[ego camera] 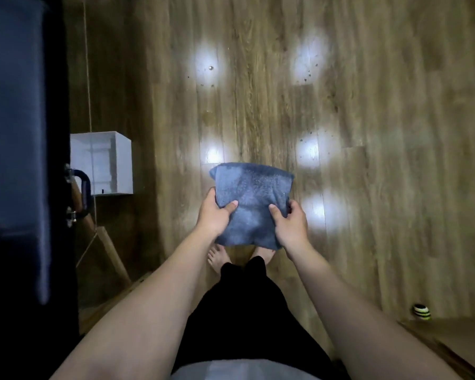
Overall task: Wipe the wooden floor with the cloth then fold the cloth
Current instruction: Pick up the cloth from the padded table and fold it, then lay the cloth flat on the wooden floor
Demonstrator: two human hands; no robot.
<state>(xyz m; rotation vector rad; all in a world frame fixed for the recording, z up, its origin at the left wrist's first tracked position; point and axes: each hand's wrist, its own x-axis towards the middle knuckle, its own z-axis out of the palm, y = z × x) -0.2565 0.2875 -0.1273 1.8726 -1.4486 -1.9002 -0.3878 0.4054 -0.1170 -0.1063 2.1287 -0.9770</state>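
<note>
Hands, left hand (213,215) and right hand (290,222), pinch folded cloth (251,204) above glossy wooden floor (381,187).

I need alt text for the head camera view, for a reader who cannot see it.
A standing person holds a folded blue cloth in front of them, the left hand and right hand gripping its sides. Below is a wooden floor with small droplets and light reflections, bare feet, and a white box at left.

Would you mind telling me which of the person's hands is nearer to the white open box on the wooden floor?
The left hand is nearer: it grips the folded blue cloth's left edge, on the white open box's side. The right hand grips the far edge.
</note>
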